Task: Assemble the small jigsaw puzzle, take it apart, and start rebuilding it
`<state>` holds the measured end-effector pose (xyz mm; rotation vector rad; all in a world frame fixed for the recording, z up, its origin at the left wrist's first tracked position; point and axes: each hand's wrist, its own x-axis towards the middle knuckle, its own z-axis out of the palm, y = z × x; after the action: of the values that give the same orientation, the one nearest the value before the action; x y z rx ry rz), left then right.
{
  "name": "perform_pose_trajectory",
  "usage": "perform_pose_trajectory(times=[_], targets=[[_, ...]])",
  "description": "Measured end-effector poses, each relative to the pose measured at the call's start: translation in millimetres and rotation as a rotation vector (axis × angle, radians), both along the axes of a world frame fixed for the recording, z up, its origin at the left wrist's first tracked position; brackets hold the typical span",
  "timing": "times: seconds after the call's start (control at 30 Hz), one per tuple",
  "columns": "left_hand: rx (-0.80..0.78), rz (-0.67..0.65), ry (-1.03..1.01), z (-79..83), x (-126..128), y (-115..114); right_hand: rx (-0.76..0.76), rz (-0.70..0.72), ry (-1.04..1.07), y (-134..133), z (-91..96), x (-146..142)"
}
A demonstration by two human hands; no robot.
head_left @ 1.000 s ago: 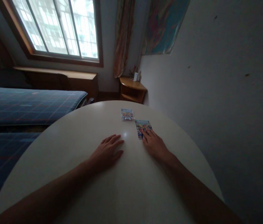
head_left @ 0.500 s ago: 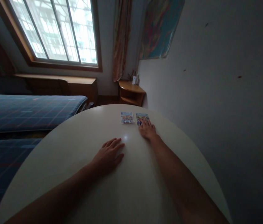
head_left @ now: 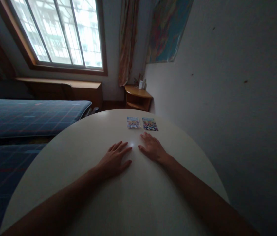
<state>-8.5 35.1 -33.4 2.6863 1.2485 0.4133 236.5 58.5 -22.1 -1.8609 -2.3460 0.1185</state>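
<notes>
My left hand (head_left: 114,159) lies flat on the white round table (head_left: 84,137), fingers spread and nothing under the visible part of it. To its right, my right hand (head_left: 152,147) also rests on the tabletop with its fingers apart, holding nothing. Just beyond its fingertips is a flat, colourful printed card (head_left: 150,124), apart from the hand. Left of that card lies a small, paler printed packet (head_left: 133,123) with a similar picture. A narrow gap separates the two.
A blue plaid mattress (head_left: 30,116) lies beyond the table's left edge. On the right stands a pale wall (head_left: 202,98). Behind the table are a wooden corner shelf (head_left: 138,91), a long wooden desk (head_left: 84,85) and a bright window (head_left: 60,32).
My right hand has come off the printed card and drawn back toward me, so the whole card shows. The left hand has stayed nearly in place.
</notes>
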Motion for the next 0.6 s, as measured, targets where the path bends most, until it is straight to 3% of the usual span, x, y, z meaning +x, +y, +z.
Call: perform_pose_trajectory(times=[0.2,0.47,0.6], targets=[[-0.042,-0.045,0.071,3.6,0.0,-0.9,-0.055,0.07,0.054,-64.5,1.9,4.0],[-0.025,-0.048,0.076,3.5,-1.4,-1.8,-0.091,0.055,0.093,-68.0,6.8,8.3],[-0.024,-0.067,0.062,4.2,-2.7,-1.6,-0.151,0.061,0.095,-74.6,18.2,22.6]])
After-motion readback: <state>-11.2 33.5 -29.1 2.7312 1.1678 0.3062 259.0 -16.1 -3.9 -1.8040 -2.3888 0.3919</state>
